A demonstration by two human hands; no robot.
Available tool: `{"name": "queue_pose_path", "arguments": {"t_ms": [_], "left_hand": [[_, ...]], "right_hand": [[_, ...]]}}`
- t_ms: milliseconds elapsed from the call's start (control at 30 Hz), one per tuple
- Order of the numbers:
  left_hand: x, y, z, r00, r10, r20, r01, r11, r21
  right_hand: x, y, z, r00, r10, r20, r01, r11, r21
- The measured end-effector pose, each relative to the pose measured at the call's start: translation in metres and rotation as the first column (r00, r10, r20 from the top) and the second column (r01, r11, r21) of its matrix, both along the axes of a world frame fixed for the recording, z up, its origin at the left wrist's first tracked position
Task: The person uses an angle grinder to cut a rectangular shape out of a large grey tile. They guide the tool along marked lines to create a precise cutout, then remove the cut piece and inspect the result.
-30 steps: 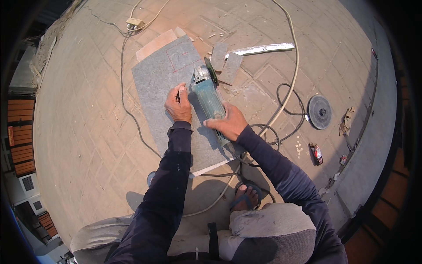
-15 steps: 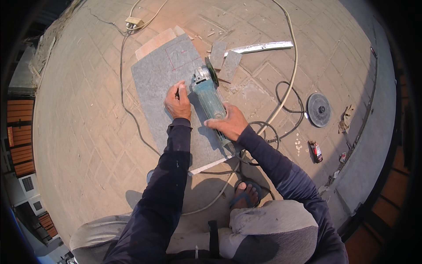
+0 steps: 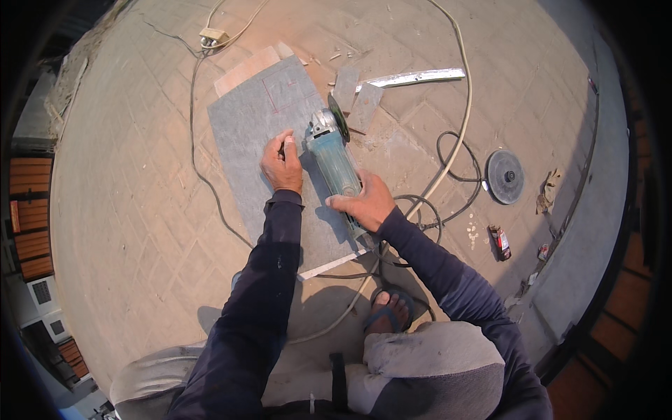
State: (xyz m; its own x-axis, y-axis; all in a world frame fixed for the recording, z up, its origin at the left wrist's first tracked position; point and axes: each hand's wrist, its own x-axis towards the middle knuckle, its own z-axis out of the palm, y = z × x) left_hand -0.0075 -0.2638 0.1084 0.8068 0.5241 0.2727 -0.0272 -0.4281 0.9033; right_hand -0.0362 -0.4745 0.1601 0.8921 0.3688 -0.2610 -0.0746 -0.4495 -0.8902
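Observation:
A teal angle grinder [image 3: 334, 162] with a silver head lies over a large grey tile [image 3: 241, 133]. My right hand [image 3: 367, 203] is wrapped round the rear of its body, the thumb across the top. The dark, greenish cutting disc [image 3: 339, 119] stands on edge at the head's right, near the tile's right edge. Just left of the head, my left hand [image 3: 282, 164] is closed over the tile, fingers curled. Something small and dark shows between those fingers, too hidden to name. Red marking lines [image 3: 276, 98] are drawn on the tile's far part.
Cut tile pieces [image 3: 365, 108] and a pale metal strip [image 3: 413, 77] lie beyond the grinder. A round grey disc [image 3: 505, 176], a small red packet [image 3: 500, 242] and looping cables [image 3: 458, 150] lie to the right. A socket block [image 3: 213, 35] sits at the far left. My sandalled foot [image 3: 389, 311] is near the tile.
The view has shifted very slightly. Both hands, the grinder and the tile keep nearly the same places relative to each other.

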Motion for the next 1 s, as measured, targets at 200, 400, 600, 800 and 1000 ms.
{"name": "queue_pose_path", "arguments": {"t_ms": [200, 400, 600, 800, 1000], "left_hand": [[-0.115, 0.022, 0.015, 0.958, -0.052, -0.282, 0.219, 0.769, 0.601], [-0.145, 0.082, -0.001, 0.812, 0.296, -0.503, -0.236, 0.955, 0.18], [-0.139, 0.095, -0.063, 0.749, 0.434, -0.501, -0.606, 0.754, -0.253], [-0.099, 0.111, -0.067, 0.77, 0.459, -0.444, -0.606, 0.744, -0.282], [-0.04, 0.141, -0.046, 0.821, 0.39, -0.417, -0.481, 0.866, -0.138]], "right_hand": [[0.005, -0.044, 0.048, 0.983, -0.143, -0.118, 0.161, 0.975, 0.156], [0.006, -0.086, 0.048, 0.91, -0.341, -0.234, 0.393, 0.889, 0.233], [-0.002, -0.093, 0.042, 0.882, -0.399, -0.252, 0.462, 0.84, 0.284], [0.005, -0.087, 0.048, 0.905, -0.364, -0.222, 0.415, 0.872, 0.259], [0.042, -0.044, 0.058, 0.983, -0.178, 0.033, 0.174, 0.979, 0.104]]}}
